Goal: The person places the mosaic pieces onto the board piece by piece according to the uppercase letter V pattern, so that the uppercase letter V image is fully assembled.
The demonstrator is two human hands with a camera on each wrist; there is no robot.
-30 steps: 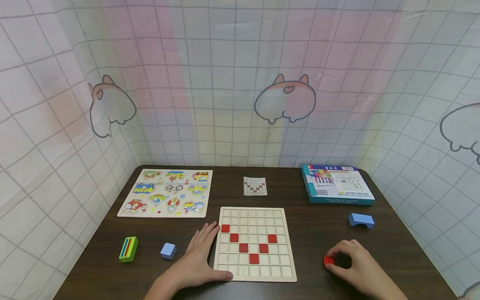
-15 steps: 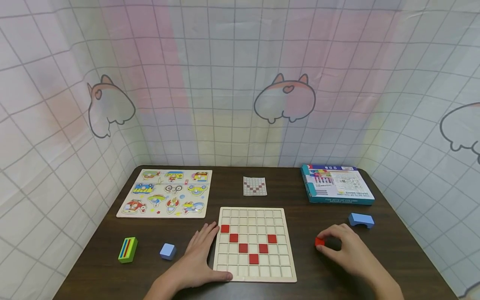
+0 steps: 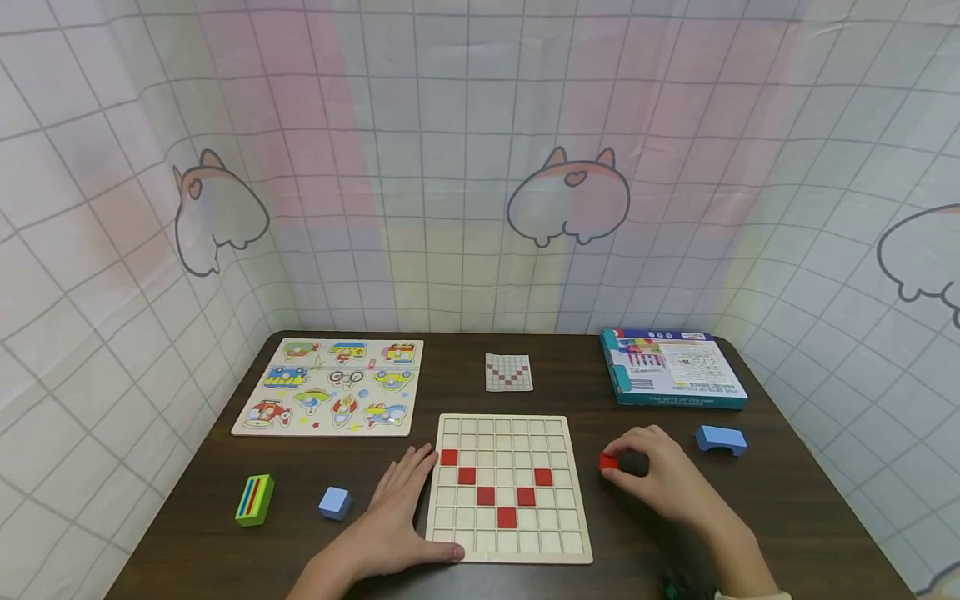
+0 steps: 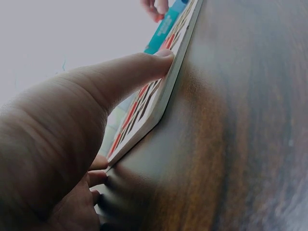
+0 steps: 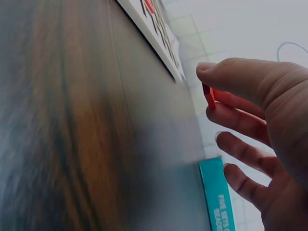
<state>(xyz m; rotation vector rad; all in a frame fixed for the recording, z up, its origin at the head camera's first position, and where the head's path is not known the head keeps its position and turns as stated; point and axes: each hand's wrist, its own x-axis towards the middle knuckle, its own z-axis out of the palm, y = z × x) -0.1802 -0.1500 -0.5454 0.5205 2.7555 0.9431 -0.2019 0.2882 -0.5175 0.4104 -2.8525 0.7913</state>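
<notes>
A cream wooden grid board (image 3: 507,423) lies on the table with several red square tiles set in its cells. My left hand (image 3: 390,521) rests spread at the board's left edge. Its thumb presses the near corner, and the other fingers lie straight along the side. In the left wrist view the thumb (image 4: 139,65) overlaps the board's rim. To the right of the board, my right hand (image 3: 667,479) pinches a red square tile (image 3: 608,462) between thumb and fingers. The right wrist view shows that tile (image 5: 209,96) edge-on, above the table.
Behind the board lies a small pattern card (image 3: 508,372). A picture puzzle board (image 3: 330,387) is at back left, a teal-edged box (image 3: 675,369) at back right. A blue arch block (image 3: 722,440), a blue cube (image 3: 334,503) and a green block (image 3: 255,500) stand around.
My right hand has carried the red tile leftward and away from me, closer to the board's right edge. The left hand and the board stay where they were.
</notes>
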